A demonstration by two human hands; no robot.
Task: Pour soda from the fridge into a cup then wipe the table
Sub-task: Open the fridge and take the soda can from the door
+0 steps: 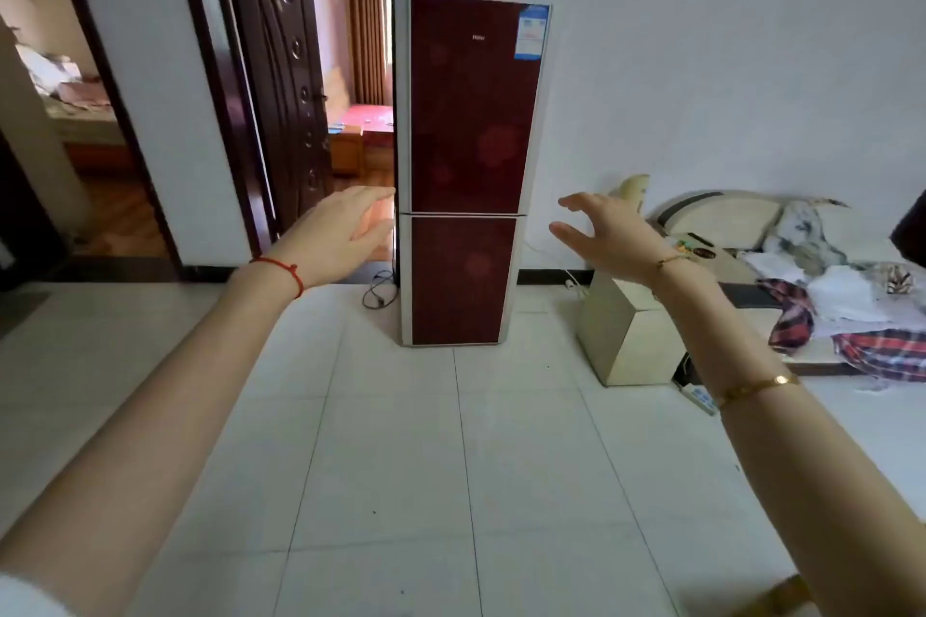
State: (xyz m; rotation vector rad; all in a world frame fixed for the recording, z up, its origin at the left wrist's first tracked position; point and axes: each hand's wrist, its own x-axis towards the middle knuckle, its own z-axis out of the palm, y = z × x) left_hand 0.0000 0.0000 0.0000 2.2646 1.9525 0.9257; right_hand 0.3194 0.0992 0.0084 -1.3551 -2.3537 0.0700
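Note:
A tall fridge with two dark red doors stands against the white wall straight ahead; both doors are closed. My left hand is stretched out to the left of the fridge, at the height of the seam between the doors, fingers apart and empty. My right hand is held out to the right of the fridge at the same height, fingers spread and empty. Neither hand touches the fridge. No soda, cup or table is visible.
A dark wooden door stands open left of the fridge, with a cable coiled on the floor by it. A beige sofa strewn with clothes sits at the right. Pale floor tiles lie between me and the fridge.

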